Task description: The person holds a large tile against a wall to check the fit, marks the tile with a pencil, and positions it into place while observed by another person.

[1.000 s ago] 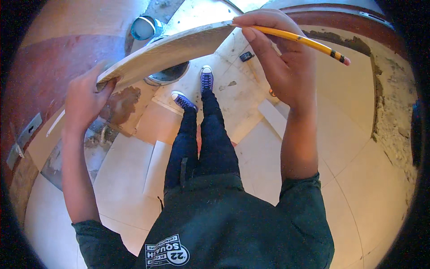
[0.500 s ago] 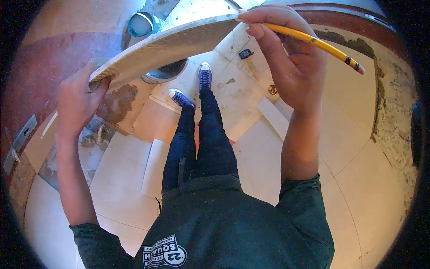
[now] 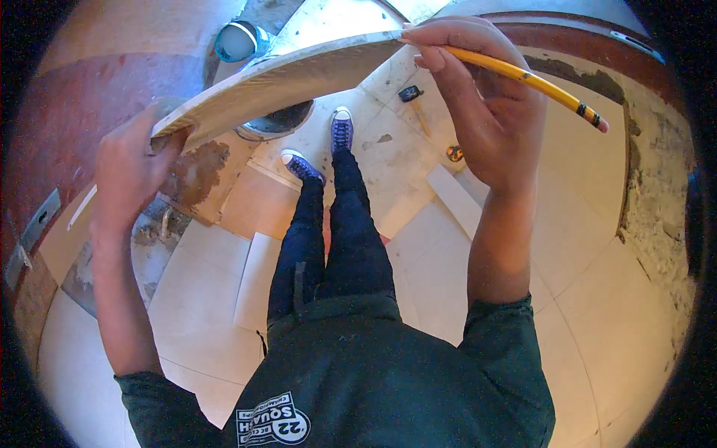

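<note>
A long cream tile (image 3: 291, 81) is held up in front of me, its edge toward me, slanting up from left to right. My left hand (image 3: 128, 172) grips its left end, with the thumb on the near face and the fingers behind. At the other end, the fingertips of my right hand (image 3: 489, 112) are at the tile's upper corner. A yellow pencil (image 3: 541, 84) is pinched in that hand, its pink eraser pointing out to the right. The pencil's tip is hidden by the fingers.
Beyond the tile stand a teal bucket (image 3: 236, 42) and a wider bucket (image 3: 282, 121) with dark contents. A black-headed mallet (image 3: 410, 93), an orange-and-black object (image 3: 454, 154) and a narrow tile strip (image 3: 455, 197) lie on the floor. Rough, chipped wall (image 3: 661, 201) borders the right.
The tile's right end and my right hand have come slightly lower in view. The pencil's eraser end has dipped a little. Both grips look the same.
</note>
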`<state>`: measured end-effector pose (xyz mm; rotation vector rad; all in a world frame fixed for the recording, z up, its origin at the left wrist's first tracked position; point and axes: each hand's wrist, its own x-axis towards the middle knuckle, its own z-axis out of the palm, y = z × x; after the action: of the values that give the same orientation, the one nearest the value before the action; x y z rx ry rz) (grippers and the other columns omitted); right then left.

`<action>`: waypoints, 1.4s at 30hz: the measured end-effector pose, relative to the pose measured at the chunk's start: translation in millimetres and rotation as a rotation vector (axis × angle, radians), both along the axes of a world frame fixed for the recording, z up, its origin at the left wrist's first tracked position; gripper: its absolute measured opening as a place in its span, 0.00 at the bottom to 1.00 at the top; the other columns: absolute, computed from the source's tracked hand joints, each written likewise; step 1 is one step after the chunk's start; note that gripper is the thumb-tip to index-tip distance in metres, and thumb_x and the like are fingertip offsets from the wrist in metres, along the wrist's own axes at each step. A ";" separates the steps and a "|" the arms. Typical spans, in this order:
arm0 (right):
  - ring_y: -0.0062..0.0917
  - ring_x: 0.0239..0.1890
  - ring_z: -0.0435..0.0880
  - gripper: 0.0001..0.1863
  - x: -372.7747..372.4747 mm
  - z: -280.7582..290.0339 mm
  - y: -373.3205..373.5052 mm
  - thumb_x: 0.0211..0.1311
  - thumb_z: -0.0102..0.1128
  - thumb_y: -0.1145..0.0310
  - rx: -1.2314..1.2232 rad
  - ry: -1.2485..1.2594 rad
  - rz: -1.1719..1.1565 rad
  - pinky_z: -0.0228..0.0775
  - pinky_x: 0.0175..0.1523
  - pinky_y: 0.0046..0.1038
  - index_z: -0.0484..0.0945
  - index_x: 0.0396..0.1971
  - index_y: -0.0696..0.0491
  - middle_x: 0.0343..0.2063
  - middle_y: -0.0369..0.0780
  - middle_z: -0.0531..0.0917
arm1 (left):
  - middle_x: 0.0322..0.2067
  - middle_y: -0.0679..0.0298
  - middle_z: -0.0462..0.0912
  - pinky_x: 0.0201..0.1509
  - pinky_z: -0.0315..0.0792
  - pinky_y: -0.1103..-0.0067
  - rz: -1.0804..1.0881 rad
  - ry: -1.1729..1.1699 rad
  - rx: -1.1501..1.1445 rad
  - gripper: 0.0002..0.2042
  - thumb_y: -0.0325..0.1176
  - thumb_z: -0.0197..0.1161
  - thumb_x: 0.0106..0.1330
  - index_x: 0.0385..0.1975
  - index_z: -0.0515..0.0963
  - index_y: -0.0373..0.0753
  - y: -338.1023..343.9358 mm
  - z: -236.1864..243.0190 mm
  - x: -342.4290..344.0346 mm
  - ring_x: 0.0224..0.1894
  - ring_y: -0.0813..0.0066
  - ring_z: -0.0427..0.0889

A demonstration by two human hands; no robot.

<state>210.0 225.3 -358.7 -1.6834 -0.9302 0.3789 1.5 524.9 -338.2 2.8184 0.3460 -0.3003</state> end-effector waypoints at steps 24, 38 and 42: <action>0.22 0.38 0.82 0.12 1.5 -2.9 -8.9 0.72 0.54 0.65 0.076 0.667 -0.093 0.74 0.45 0.24 0.79 0.38 0.59 0.33 0.37 0.83 | 0.34 0.53 0.84 0.42 0.76 0.65 0.035 0.158 -0.046 0.18 0.26 0.68 0.50 0.44 0.82 0.42 -37.3 6.0 -30.9 0.37 0.52 0.83; 0.14 0.32 0.77 0.11 -39.8 9.2 -56.9 0.70 0.57 0.63 -0.180 0.798 0.005 0.69 0.38 0.19 0.80 0.34 0.56 0.28 0.32 0.81 | 0.42 0.55 0.86 0.46 0.79 0.69 -0.047 0.100 -0.076 0.19 0.23 0.67 0.50 0.45 0.82 0.38 -84.9 13.2 -73.2 0.42 0.58 0.86; 0.15 0.32 0.76 0.11 -43.9 17.9 -59.3 0.69 0.58 0.63 -0.270 0.964 -0.010 0.68 0.37 0.20 0.79 0.32 0.55 0.28 0.32 0.80 | 0.42 0.54 0.86 0.46 0.79 0.70 -0.019 0.117 -0.085 0.18 0.24 0.67 0.52 0.46 0.82 0.38 -92.0 16.2 -75.2 0.42 0.59 0.87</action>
<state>166.0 165.9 -340.7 -1.4626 -0.1505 1.2126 -73.7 432.9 -322.0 2.7282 0.3230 -0.4741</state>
